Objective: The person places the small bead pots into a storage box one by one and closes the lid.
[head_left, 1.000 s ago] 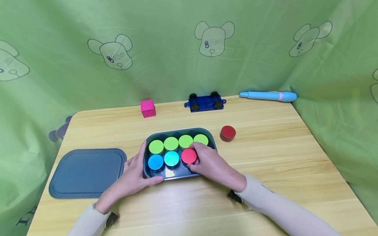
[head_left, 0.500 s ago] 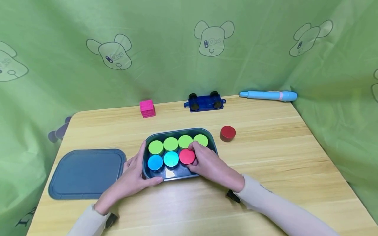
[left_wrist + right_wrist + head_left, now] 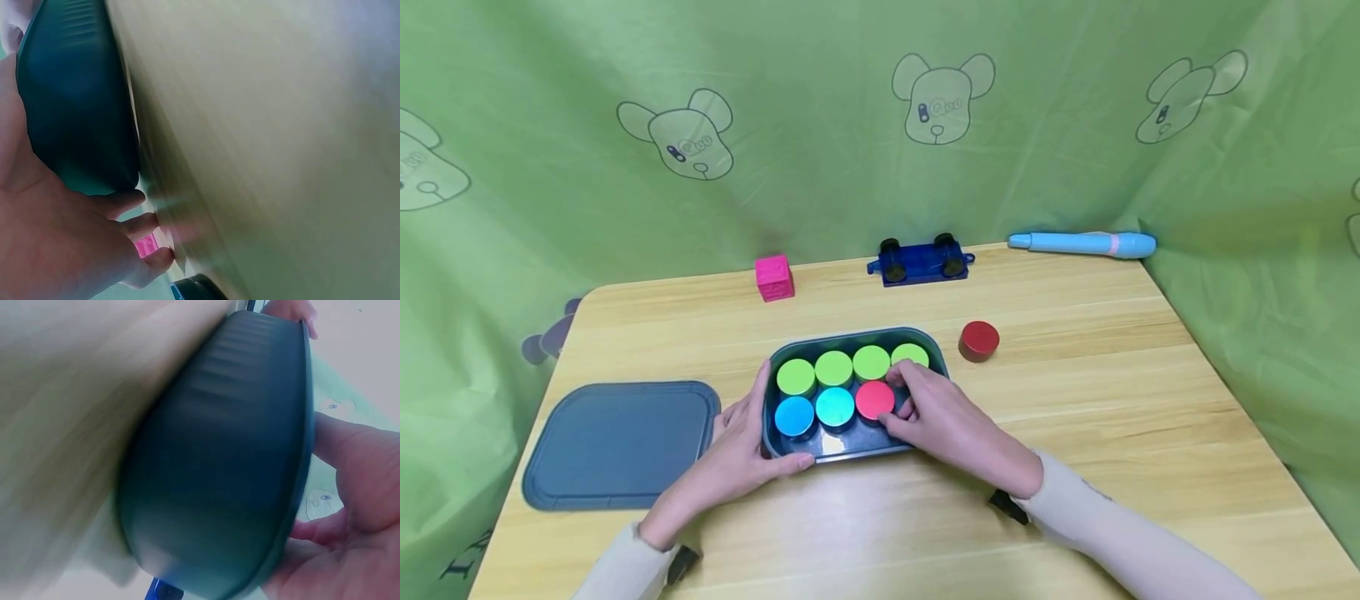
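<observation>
A dark blue-grey plastic box (image 3: 865,452) stands on the table with several round, coloured-topped pieces inside. Along its back row are green-topped ones (image 3: 834,367). The front row has a blue-topped piece (image 3: 794,416), a light-blue one (image 3: 835,407) and a red one (image 3: 875,401). My left hand (image 3: 741,446) grips the box's left end, thumb along the front rim. My right hand (image 3: 943,417) is at the right end of the box, thumb and forefinger parted beside the red-topped piece. In the right wrist view the box wall (image 3: 219,450) hides the pieces.
A flat dark lid (image 3: 621,446) lies left of the box. Right of the box stands another red round piece (image 3: 978,342). Along the back edge are a pink cube (image 3: 774,278), a blue wheeled toy chassis (image 3: 922,262) and a light-blue pen-shaped object (image 3: 1081,243).
The red-topped piece has shifted slightly left, beside the light-blue one. My right hand's fingers have loosened from it and the hand has drawn slightly right. My left hand stays on the box.
</observation>
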A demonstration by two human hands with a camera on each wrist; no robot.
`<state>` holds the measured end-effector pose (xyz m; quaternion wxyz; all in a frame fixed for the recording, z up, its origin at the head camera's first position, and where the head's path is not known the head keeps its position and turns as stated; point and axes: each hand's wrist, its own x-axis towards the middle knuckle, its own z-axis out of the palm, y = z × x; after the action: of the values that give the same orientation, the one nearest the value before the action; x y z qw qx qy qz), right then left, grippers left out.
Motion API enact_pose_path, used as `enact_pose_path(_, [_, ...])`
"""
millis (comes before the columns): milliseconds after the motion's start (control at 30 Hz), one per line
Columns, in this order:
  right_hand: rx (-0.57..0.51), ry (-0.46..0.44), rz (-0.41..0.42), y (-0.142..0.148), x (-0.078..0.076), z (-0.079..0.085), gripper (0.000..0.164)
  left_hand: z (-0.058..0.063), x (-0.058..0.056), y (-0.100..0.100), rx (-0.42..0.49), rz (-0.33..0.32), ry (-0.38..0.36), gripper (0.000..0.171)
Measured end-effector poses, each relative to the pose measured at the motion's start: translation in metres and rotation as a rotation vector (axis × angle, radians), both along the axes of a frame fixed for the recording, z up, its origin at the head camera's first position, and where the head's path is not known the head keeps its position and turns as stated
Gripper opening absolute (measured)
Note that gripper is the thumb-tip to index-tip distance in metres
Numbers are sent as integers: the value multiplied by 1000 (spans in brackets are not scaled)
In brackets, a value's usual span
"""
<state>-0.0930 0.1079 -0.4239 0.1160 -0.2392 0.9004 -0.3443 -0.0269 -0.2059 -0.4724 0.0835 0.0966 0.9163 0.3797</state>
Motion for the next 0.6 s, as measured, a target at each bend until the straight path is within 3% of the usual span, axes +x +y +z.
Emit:
enact_pose_path(233, [-127,159,10,28,-9,1,42,-2,0,-1,5,0,9,137])
enact_pose_path(400, [-220,171,-34,52,-24,1,44,-3,0,-1,10,1,21,138])
enact_pose_path(600, [-171,170,-140,79,-40,1,51,-3,0,-1,12,2,20,137])
